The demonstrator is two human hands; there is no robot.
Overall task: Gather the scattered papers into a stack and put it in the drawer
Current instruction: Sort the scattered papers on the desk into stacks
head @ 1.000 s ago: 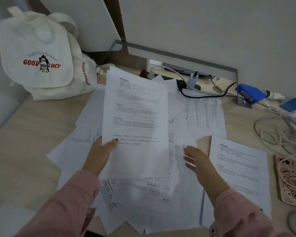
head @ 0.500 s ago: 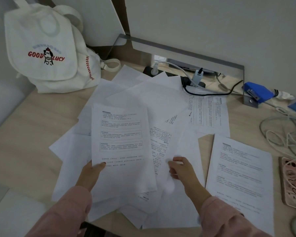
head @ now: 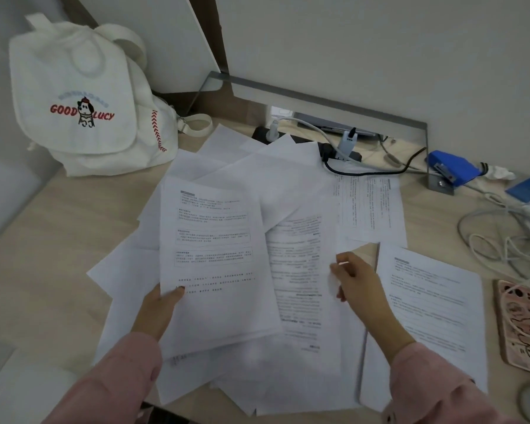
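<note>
Several white printed papers (head: 248,179) lie scattered and overlapping across the middle of the wooden desk (head: 58,240). My left hand (head: 158,307) pinches the lower left edge of one printed sheet (head: 214,255), held just above the pile. My right hand (head: 354,283) grips the right edge of another printed sheet (head: 300,270) beside it. One more sheet (head: 435,301) lies apart at the right, and one (head: 371,206) rests near the back. No drawer is visible.
A white backpack (head: 83,96) stands at the back left. Behind the papers are a power strip with plugs and cables (head: 340,148). A blue stapler (head: 450,168), tangled white cords (head: 508,240) and a pink phone (head: 520,325) occupy the right side.
My left hand lowered its sheet from upright down toward the pile. My right hand moved in and closed on the edge of a sheet to the right.
</note>
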